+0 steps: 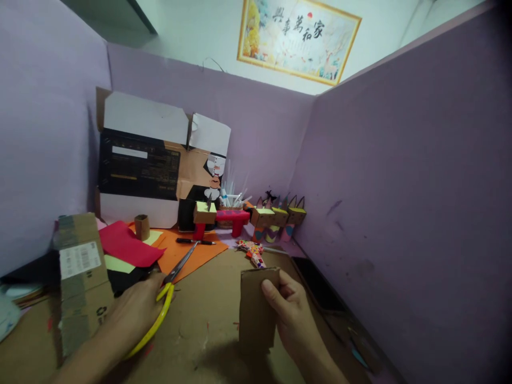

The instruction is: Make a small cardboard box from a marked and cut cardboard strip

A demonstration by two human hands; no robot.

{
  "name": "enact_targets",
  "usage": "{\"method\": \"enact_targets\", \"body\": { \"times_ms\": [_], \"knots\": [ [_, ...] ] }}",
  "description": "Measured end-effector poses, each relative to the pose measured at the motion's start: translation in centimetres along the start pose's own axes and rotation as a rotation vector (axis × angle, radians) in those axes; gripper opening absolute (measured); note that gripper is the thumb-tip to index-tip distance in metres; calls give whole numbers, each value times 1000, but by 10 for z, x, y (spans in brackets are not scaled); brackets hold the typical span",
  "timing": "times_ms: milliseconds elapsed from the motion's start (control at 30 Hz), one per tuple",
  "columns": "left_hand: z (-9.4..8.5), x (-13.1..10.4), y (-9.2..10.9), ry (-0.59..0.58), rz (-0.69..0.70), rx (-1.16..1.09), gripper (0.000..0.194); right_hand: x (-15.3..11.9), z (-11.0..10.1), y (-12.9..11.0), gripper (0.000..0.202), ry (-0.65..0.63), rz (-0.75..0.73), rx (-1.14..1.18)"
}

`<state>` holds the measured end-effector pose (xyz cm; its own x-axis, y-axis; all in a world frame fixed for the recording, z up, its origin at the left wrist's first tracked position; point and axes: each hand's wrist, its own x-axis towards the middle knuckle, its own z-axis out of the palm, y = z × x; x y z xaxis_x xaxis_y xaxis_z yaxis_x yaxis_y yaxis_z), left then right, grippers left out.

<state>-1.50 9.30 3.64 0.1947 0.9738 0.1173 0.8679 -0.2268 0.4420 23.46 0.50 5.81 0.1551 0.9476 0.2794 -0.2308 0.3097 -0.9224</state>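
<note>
A brown cardboard piece (258, 314) stands upright above the table, gripped at its upper right edge by my right hand (290, 304), thumb on the near face. My left hand (140, 304) is at the left, against the scissors (166, 304) with yellow handles. Their blades point up and away, over an orange sheet (208, 250). The fingers of my left hand are mostly hidden behind its back, so its hold on the scissors cannot be made out. A black pen (196, 241) lies on the orange sheet, just beyond the blade tips.
A taped cardboard box (84, 282) lies at the left beside red paper (130, 244). An unfolded carton (160, 165) leans on the back wall. Red cardboard figures (234, 217), a patterned glue gun (254, 252) and a dark tablet-like object (318, 282) are further right.
</note>
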Motion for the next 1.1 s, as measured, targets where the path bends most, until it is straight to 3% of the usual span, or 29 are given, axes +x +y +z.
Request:
{"method": "enact_targets", "body": {
  "times_ms": [233, 400, 467, 500, 567, 633, 700, 833, 933, 1100],
  "knots": [
    [4, 15, -14, -15, -123, 243, 37, 3, 3, 6, 28, -23, 81, 206],
    [-3, 8, 0, 57, -110, 305, 43, 8, 6, 7, 26, 55, 172, 363],
    [-3, -2, 16, 98, -55, 109, 44, 10, 7, 10, 27, 94, 205, 416],
    [-1, -9, 25, 28, -24, -108, 44, 11, 8, 11, 28, 112, 217, 437],
    [6, -24, 42, -278, -10, -610, 47, 11, 10, 15, 30, 143, 228, 465],
    [17, -38, 55, -599, -25, -958, 45, 10, 12, 19, 31, 167, 235, 478],
    [27, -49, 63, -736, -104, -1173, 41, 9, 13, 22, 32, 179, 240, 482],
    [38, -58, 66, -808, -269, -1431, 39, 8, 14, 27, 30, 180, 222, 484],
    [41, -59, 66, -833, -266, -1486, 38, 8, 16, 25, 29, 176, 216, 482],
    [46, -58, 67, -690, -241, -1519, 30, 5, 20, 21, 22, 32, 217, 453]
  ]
}}
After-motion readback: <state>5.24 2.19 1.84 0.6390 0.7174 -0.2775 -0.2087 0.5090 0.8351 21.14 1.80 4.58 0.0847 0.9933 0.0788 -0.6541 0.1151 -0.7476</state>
